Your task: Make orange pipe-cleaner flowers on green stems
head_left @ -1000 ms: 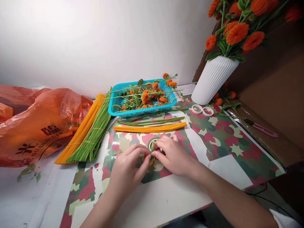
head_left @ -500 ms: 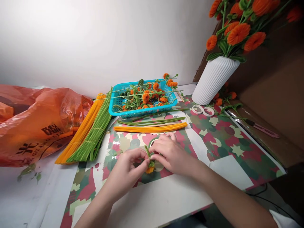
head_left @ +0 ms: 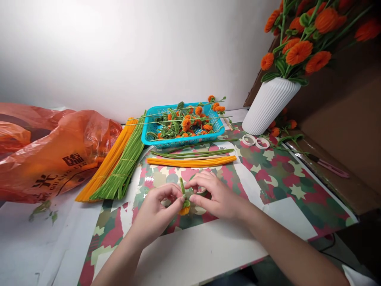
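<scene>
The left hand [head_left: 160, 208] pinches a little flower [head_left: 185, 209] between its thumb and fingertips. The pinch is at the green part, just above the yellow petals. The petals hang under the fingertips, on the side away from the blue basket [head_left: 182, 141]. The green stem [head_left: 182, 186] sticks up past the fingers and points toward the basket. So the flower is in front of the basket, well apart from it, on the side near the person.

The right hand [head_left: 220, 194] is just beside the flower. Its thumb and pointing finger are spread, with a gap between them. I cannot tell if a fingertip touches the flower. A round roll [head_left: 202, 190] shows partly under this hand.

Between the hands and the basket lies a row of fuzzy yellow sticks [head_left: 193, 161]. Some thin green sticks [head_left: 205, 153] lie behind it, closer to the basket.

Inside the basket is a pile of orange flowers [head_left: 186, 124] with green leaves. Left of the basket are a big yellow bunch [head_left: 107, 161] and a big green bunch [head_left: 122, 167]. Farther left of it sits an orange bag [head_left: 68, 159]. Right of the basket are two white rings [head_left: 262, 143] and a white vase [head_left: 269, 107] full of orange blooms [head_left: 299, 53].
</scene>
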A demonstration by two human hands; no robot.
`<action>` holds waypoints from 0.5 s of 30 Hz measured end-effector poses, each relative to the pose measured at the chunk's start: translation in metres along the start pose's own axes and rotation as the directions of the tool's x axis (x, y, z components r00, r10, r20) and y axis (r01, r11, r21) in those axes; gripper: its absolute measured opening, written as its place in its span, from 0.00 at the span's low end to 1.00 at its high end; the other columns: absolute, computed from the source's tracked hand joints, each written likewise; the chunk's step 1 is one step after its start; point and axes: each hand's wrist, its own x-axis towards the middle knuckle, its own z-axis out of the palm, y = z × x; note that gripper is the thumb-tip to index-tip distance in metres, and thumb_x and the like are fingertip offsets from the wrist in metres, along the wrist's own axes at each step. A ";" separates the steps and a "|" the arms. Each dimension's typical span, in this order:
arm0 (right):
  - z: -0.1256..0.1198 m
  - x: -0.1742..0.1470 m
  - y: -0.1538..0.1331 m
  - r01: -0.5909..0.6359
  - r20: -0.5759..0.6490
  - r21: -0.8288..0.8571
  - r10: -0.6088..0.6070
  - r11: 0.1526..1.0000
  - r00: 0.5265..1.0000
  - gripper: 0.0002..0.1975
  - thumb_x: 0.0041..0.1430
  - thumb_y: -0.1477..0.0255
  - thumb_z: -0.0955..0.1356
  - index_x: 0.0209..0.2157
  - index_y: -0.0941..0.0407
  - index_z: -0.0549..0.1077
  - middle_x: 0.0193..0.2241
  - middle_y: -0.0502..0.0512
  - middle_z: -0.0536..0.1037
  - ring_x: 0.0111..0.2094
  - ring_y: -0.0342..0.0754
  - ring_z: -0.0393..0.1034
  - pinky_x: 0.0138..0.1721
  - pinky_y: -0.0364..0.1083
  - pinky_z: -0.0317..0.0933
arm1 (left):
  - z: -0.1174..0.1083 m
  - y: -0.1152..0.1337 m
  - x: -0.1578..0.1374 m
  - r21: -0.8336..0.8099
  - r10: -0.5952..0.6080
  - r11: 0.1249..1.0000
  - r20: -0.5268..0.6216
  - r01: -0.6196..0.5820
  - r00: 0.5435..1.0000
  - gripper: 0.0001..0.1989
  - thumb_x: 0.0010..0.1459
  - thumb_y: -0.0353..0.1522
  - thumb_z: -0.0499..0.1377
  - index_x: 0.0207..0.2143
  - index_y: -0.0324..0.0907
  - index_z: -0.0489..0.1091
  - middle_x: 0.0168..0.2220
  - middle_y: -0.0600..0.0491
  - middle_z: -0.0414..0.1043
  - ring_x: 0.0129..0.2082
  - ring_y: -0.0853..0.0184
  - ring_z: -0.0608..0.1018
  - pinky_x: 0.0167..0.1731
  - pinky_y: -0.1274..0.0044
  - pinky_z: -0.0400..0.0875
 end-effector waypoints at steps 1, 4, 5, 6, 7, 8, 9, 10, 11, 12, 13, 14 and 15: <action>0.002 0.000 0.000 -0.029 -0.034 0.032 0.030 0.999 0.999 0.08 0.59 0.71 0.69 0.41 0.53 0.73 0.38 0.52 0.74 0.40 0.47 0.65 0.42 0.47 0.59 | 0.000 0.001 -0.001 0.073 0.052 0.996 -0.043 -0.049 0.998 0.09 0.55 0.31 0.55 0.22 0.42 0.65 0.24 0.55 0.68 0.24 0.70 0.69 0.26 0.78 0.66; 0.007 0.002 0.000 -0.088 -0.102 0.126 0.102 0.988 0.990 0.10 0.53 0.67 0.73 0.37 0.53 0.74 0.36 0.51 0.75 0.38 0.47 0.66 0.35 0.44 0.61 | 0.003 0.001 -0.004 0.249 0.179 0.957 -0.096 -0.151 0.979 0.08 0.56 0.29 0.55 0.24 0.42 0.65 0.25 0.55 0.69 0.25 0.70 0.70 0.27 0.78 0.66; 0.009 0.003 -0.001 -0.101 -0.111 0.162 0.120 0.982 0.987 0.10 0.52 0.68 0.73 0.37 0.53 0.74 0.34 0.50 0.76 0.37 0.46 0.67 0.34 0.44 0.61 | 0.005 0.001 -0.005 0.299 0.209 0.939 -0.099 -0.171 0.973 0.08 0.56 0.29 0.55 0.24 0.42 0.64 0.26 0.55 0.69 0.26 0.69 0.70 0.27 0.78 0.66; 0.010 0.004 -0.001 -0.105 -0.119 0.195 0.130 0.975 0.984 0.08 0.53 0.69 0.73 0.36 0.54 0.74 0.33 0.50 0.76 0.36 0.46 0.67 0.35 0.44 0.61 | 0.007 0.001 -0.005 0.348 0.234 0.919 -0.102 -0.186 0.967 0.08 0.57 0.28 0.54 0.24 0.43 0.64 0.26 0.55 0.70 0.27 0.69 0.71 0.28 0.77 0.66; 0.012 0.006 -0.002 -0.103 -0.134 0.221 0.134 0.970 0.982 0.06 0.53 0.70 0.72 0.34 0.54 0.75 0.31 0.49 0.76 0.35 0.45 0.67 0.36 0.44 0.61 | 0.008 0.001 -0.006 0.394 0.260 0.897 -0.102 -0.201 0.960 0.07 0.57 0.28 0.54 0.25 0.43 0.64 0.27 0.55 0.70 0.27 0.68 0.71 0.28 0.77 0.66; 0.013 0.007 -0.003 -0.096 -0.160 0.238 0.137 0.967 0.978 0.03 0.54 0.71 0.72 0.31 0.55 0.74 0.30 0.49 0.75 0.35 0.45 0.67 0.37 0.44 0.61 | 0.010 0.001 -0.006 0.431 0.287 0.876 -0.104 -0.217 0.952 0.07 0.57 0.27 0.54 0.26 0.43 0.64 0.28 0.54 0.71 0.28 0.68 0.72 0.29 0.76 0.66; 0.013 0.008 -0.003 -0.088 -0.192 0.251 0.139 0.964 0.972 0.04 0.55 0.71 0.71 0.27 0.55 0.73 0.29 0.49 0.74 0.35 0.45 0.67 0.39 0.45 0.60 | 0.011 0.001 -0.007 0.454 0.313 0.860 -0.109 -0.233 0.944 0.07 0.57 0.27 0.53 0.26 0.43 0.65 0.29 0.54 0.72 0.29 0.67 0.73 0.30 0.76 0.66; 0.013 0.010 -0.004 -0.082 -0.218 0.267 0.143 0.960 0.965 0.08 0.56 0.71 0.70 0.25 0.56 0.72 0.28 0.50 0.73 0.35 0.45 0.67 0.41 0.46 0.60 | 0.012 0.001 -0.007 0.463 0.338 0.850 -0.117 -0.250 0.934 0.07 0.57 0.26 0.53 0.26 0.43 0.65 0.30 0.54 0.72 0.30 0.67 0.73 0.31 0.76 0.67; 0.013 0.011 -0.004 -0.079 -0.235 0.294 0.152 0.953 0.960 0.10 0.57 0.70 0.70 0.22 0.56 0.70 0.28 0.50 0.72 0.35 0.45 0.67 0.41 0.46 0.60 | 0.013 0.002 -0.008 0.460 0.363 0.846 -0.130 -0.268 0.923 0.07 0.57 0.26 0.53 0.27 0.43 0.65 0.30 0.53 0.72 0.31 0.67 0.74 0.32 0.76 0.67; 0.012 0.012 -0.004 -0.081 -0.240 0.334 0.168 0.939 0.956 0.12 0.57 0.68 0.70 0.22 0.56 0.69 0.28 0.50 0.71 0.35 0.45 0.66 0.41 0.46 0.60 | 0.013 0.002 -0.008 0.449 0.385 0.847 -0.146 -0.285 0.911 0.07 0.57 0.26 0.54 0.27 0.43 0.65 0.30 0.53 0.72 0.32 0.67 0.74 0.32 0.75 0.68; 0.012 0.012 -0.004 -0.085 -0.231 0.381 0.184 0.921 0.955 0.13 0.58 0.67 0.69 0.22 0.56 0.69 0.28 0.50 0.71 0.35 0.45 0.66 0.40 0.46 0.61 | 0.013 0.003 -0.008 0.433 0.401 0.850 -0.163 -0.300 0.901 0.07 0.57 0.26 0.54 0.27 0.43 0.65 0.30 0.53 0.72 0.32 0.67 0.75 0.33 0.75 0.68; 0.011 0.012 -0.004 -0.087 -0.218 0.420 0.193 0.904 0.956 0.14 0.58 0.65 0.69 0.22 0.56 0.69 0.28 0.51 0.70 0.34 0.45 0.66 0.40 0.46 0.61 | 0.014 0.003 -0.008 0.417 0.411 0.855 -0.179 -0.310 0.894 0.07 0.57 0.26 0.54 0.27 0.43 0.65 0.30 0.53 0.73 0.33 0.66 0.75 0.33 0.75 0.69; 0.010 0.012 -0.004 -0.085 -0.205 0.443 0.193 0.893 0.960 0.14 0.59 0.65 0.68 0.23 0.56 0.69 0.28 0.51 0.70 0.35 0.45 0.66 0.40 0.46 0.61 | 0.014 0.003 -0.008 0.406 0.414 0.859 -0.191 -0.312 0.890 0.07 0.57 0.26 0.55 0.27 0.43 0.65 0.30 0.53 0.73 0.33 0.66 0.75 0.33 0.75 0.69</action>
